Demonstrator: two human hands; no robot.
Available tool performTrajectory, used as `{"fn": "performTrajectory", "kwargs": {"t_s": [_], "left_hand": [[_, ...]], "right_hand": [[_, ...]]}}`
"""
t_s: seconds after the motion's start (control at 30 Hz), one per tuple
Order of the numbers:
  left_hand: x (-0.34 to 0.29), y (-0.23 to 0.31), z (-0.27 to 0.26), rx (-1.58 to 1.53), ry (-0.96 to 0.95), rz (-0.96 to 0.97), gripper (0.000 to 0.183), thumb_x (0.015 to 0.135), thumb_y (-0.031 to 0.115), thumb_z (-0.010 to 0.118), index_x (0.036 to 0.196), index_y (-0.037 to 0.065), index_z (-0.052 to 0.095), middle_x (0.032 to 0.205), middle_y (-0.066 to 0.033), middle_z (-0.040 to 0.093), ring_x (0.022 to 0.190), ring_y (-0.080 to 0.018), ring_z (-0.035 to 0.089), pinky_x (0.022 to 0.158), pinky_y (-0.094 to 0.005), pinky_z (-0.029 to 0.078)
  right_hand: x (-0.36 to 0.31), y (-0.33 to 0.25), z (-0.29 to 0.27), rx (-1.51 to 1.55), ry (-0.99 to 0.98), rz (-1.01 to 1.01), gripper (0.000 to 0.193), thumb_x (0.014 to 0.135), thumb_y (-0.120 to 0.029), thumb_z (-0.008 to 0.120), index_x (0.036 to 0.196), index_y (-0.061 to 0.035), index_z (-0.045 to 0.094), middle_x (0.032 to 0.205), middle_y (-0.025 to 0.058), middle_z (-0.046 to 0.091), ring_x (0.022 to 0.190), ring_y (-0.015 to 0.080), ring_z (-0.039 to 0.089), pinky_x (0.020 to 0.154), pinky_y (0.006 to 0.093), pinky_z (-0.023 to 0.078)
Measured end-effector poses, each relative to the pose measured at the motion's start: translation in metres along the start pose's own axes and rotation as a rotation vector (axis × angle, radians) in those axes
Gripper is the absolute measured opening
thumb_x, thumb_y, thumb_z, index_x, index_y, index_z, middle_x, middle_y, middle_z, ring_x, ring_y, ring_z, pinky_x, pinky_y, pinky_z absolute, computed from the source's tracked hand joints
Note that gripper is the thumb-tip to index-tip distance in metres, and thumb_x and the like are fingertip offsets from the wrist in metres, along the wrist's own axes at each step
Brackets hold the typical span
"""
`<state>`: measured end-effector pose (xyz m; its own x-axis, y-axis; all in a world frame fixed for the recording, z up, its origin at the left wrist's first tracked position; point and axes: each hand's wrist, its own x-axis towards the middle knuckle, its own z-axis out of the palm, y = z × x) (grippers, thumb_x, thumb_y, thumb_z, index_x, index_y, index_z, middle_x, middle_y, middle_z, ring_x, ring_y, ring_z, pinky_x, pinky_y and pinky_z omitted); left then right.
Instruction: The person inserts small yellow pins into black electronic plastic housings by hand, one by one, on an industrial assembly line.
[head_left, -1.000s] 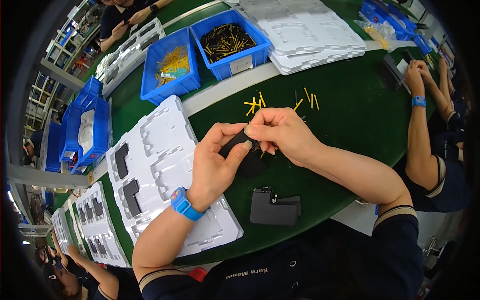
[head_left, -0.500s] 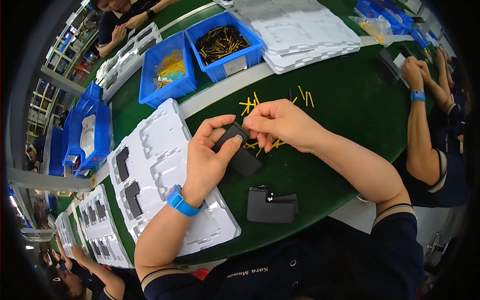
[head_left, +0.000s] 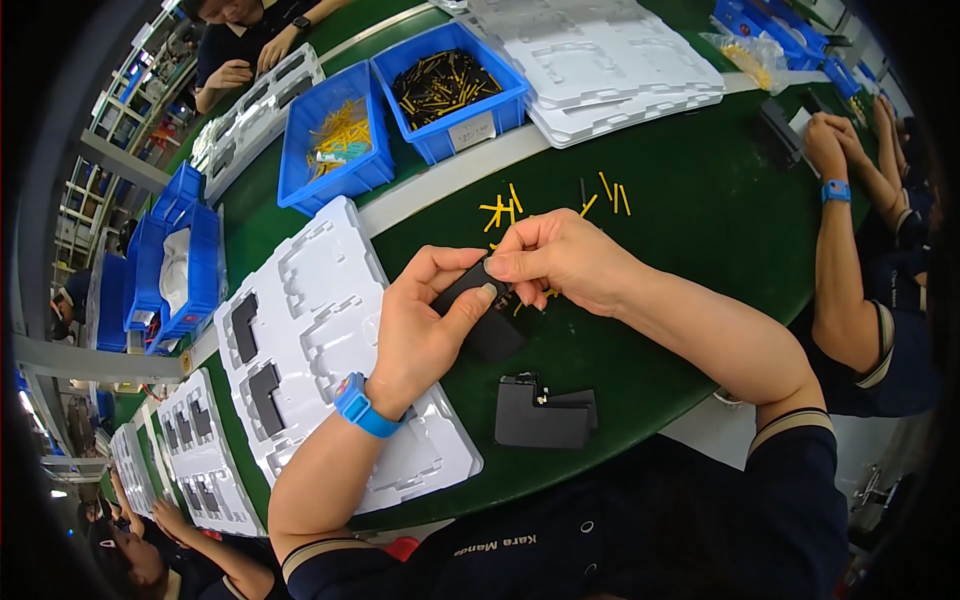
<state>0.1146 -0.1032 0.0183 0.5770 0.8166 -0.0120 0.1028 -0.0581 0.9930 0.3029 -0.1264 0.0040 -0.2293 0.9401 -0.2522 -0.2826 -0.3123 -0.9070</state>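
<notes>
My left hand (head_left: 425, 312) grips a black L-shaped part (head_left: 494, 338) that looks like a battery pack, with the thumb pressed on its upper side. Over the far end of that part, my right hand (head_left: 565, 258) is pinched together, its thumb and forefinger meeting at the edge. Whatever those fingertips hold is too small or too covered to make out. A second black L-shaped part (head_left: 542, 422) lies on the green table near me, with a small pale connector at its notch. Short yellow strips (head_left: 498, 212) are scattered beyond my hands.
A white moulded tray (head_left: 320, 335) with black parts lies at my left. Behind stand a blue bin (head_left: 335, 185) of yellow strips and a blue bin (head_left: 430, 148) of black and yellow strips. White trays (head_left: 630, 90) are stacked at the back. Co-workers sit around the table.
My right fingertips have moved slightly down and closer to my left thumb, covering more of the part's end. The part has tilted a little. A co-worker's hands at the far left have moved apart.
</notes>
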Motion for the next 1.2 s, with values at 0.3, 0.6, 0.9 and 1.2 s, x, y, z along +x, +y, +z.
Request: {"fn": "performTrajectory", "kwargs": {"t_s": [0.3, 0.6, 0.9, 1.2], "left_hand": [[0.001, -0.005, 0.001, -0.039, -0.032, 0.061, 0.03, 0.083, -0.003, 0.059, 0.111, -0.001, 0.05, 0.096, -0.0113, 0.065, 0.088, -0.0111, 0.059, 0.079, -0.0236, 0.046], [-0.02, 0.037, -0.046, -0.288, 0.021, -0.165, 0.033, 0.087, -0.001, 0.053, 0.119, 0.001, 0.045, 0.1, -0.0124, 0.062, 0.092, -0.0186, 0.06, 0.084, -0.0314, 0.047], [-0.178, 0.006, -0.143, 0.147, 0.57, -0.347, 0.037, 0.078, -0.008, 0.057, 0.116, -0.006, 0.054, 0.084, 0.0029, 0.056, 0.073, -0.004, 0.05, 0.065, -0.018, 0.04], [-0.226, 0.007, -0.146, 0.402, 0.797, -0.432, 0.021, 0.078, 0.002, 0.068, 0.096, -0.003, 0.06, 0.068, 0.0037, 0.054, 0.058, -0.003, 0.047, 0.052, -0.0174, 0.038]], "right_hand": [[-0.002, -0.009, -0.003, -0.098, -0.012, -0.023, 0.02, 0.083, -0.018, 0.064, 0.077, 0.001, 0.064, 0.062, 0.0077, 0.059, 0.049, 0.0106, 0.054, 0.044, 0.0221, 0.044], [-0.012, -0.05, -0.087, -0.792, 0.287, -0.259, 0.011, 0.078, -0.009, 0.063, 0.08, 0.0009, 0.064, 0.07, 0.0065, 0.063, 0.059, 0.0117, 0.057, 0.054, 0.0261, 0.047], [-0.002, -0.028, -0.055, -1.071, 0.133, -0.36, 0.015, 0.074, -0.002, 0.069, 0.079, -0.0002, 0.056, 0.075, 0.0, 0.054, 0.07, 0.007, 0.052, 0.063, 0.023, 0.045], [-0.005, -0.03, -0.042, -1.202, 0.125, -0.266, 0.013, 0.075, -0.004, 0.065, 0.075, -0.0001, 0.052, 0.066, 0.0036, 0.051, 0.062, 0.0111, 0.047, 0.056, 0.0273, 0.04]]}}
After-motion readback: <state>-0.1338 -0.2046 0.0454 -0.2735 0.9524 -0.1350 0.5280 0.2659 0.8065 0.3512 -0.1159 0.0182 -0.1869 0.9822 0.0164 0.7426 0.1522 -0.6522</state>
